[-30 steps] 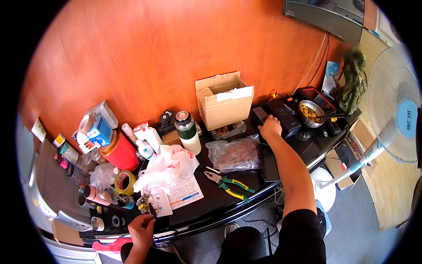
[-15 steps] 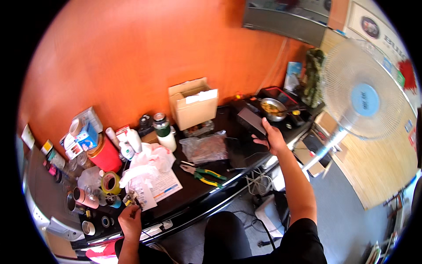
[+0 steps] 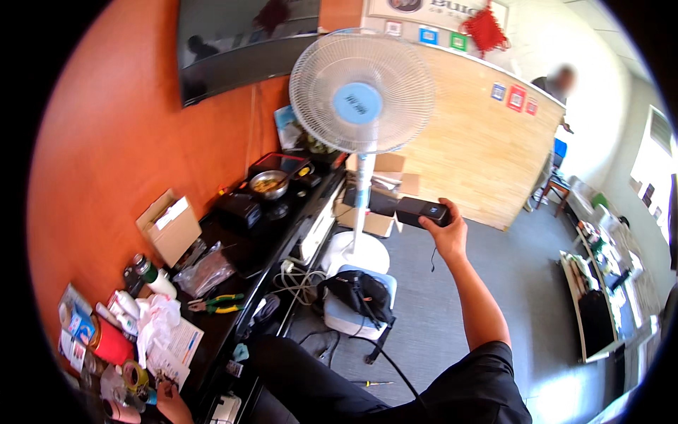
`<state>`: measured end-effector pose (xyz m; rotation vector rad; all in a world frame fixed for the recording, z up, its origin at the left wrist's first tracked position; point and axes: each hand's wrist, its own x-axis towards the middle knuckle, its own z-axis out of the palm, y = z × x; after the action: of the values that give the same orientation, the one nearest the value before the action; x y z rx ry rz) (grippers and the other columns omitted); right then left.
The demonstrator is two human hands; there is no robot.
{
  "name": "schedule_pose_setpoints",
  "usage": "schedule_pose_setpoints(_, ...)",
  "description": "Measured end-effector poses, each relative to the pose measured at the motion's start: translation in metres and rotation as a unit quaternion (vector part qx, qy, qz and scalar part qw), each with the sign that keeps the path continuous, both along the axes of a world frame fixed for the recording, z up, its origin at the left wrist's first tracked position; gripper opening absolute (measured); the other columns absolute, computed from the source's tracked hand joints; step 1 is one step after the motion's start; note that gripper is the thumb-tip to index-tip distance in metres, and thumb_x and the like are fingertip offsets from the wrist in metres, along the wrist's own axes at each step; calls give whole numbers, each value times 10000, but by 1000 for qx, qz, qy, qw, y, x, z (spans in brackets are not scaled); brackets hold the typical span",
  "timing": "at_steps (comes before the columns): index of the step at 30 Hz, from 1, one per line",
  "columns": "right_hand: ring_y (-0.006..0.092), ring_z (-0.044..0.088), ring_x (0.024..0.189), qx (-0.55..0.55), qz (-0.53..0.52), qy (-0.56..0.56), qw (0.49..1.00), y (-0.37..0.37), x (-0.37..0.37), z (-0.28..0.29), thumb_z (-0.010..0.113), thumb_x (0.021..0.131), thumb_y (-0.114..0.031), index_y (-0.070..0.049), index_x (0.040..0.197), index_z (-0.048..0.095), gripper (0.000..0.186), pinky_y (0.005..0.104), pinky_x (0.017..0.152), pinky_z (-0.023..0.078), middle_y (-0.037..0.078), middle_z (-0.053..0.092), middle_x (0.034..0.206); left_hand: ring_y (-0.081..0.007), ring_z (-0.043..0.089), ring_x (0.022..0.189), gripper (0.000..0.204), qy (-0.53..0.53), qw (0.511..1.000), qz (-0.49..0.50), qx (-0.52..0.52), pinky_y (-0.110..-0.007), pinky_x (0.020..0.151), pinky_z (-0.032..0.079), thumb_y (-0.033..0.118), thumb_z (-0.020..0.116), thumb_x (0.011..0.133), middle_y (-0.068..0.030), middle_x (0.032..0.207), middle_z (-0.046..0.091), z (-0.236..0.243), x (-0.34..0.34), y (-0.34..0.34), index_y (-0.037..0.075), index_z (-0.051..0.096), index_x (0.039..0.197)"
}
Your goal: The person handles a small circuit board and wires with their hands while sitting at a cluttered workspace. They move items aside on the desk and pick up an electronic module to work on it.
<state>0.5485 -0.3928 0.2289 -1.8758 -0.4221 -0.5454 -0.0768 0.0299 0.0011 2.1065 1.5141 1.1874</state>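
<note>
My right hand (image 3: pixel 449 234) is raised over the floor in front of the fan, its thumb and fingers closed round a dark box-shaped device (image 3: pixel 413 211). A small lit patch shows on the device's face, and a thin cord dangles below my hand. At the lower left, my left hand (image 3: pixel 171 404) rests at the desk's edge, fingers curled by some small items and a printed paper sheet (image 3: pixel 180 340). What those fingers hold is too small to make out. Pliers with green and yellow handles (image 3: pixel 217 304) lie on the desk beside a clear plastic bag (image 3: pixel 205 271).
A standing fan (image 3: pixel 359 106) rises beyond the black desk (image 3: pixel 263 247). Near its base are a stool (image 3: pixel 351 321) with a black bag and a cardboard box (image 3: pixel 374 219). A screwdriver (image 3: pixel 371 383) lies on the floor. Another person (image 3: pixel 558 83) is behind the wooden counter.
The view has swung to the right. My right hand has carried the dark device from above the desk out over the floor. My left hand remains among the small items at the desk.
</note>
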Motion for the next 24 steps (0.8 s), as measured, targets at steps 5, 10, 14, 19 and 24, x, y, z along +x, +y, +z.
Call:
schedule_pose_setpoints(5,196,634,850,125,-253,-38,959,-138,58,1,913,670,-224,-1,1234,592,686,307,749,517,103,694,943,-297,712,872,359,120,992,23,-35,-427,774,554,332,691,873,-115,1004,745,49,20,-34,106,718,1151)
schedule_pose_setpoints(10,191,614,820,422,-295,111,850,-233,69,20,902,667,-284,-34,1195,548,684,339,598,486,90,662,1012,-317,704,856,309,127,991,16,-29,-414,751,553,270,677,892,-138,987,738,57,14,-38,73,720,1127)
schedule_pose_setpoints(14,190,621,690,470,-401,75,783,-298,63,28,885,658,-315,-9,1071,634,571,330,535,463,94,691,902,-296,711,870,327,98,994,24,-50,-411,776,559,217,687,882,-134,1007,740,66,19,-44,77,708,1178)
schedule_pose_setpoints(19,214,651,747,550,-420,91,716,-343,39,46,873,685,-367,-11,956,702,478,323,564,522,100,700,954,-294,716,898,330,110,992,26,-49,-399,784,562,199,688,878,-142,1028,739,70,17,-45,67,706,1180)
schedule_pose_setpoints(24,227,654,831,629,-420,62,651,-353,27,61,886,693,-419,38,988,669,585,319,605,556,120,673,1038,-310,717,869,302,109,993,18,-29,-410,764,564,163,696,866,-147,1008,742,55,11,-37,61,719,1149)
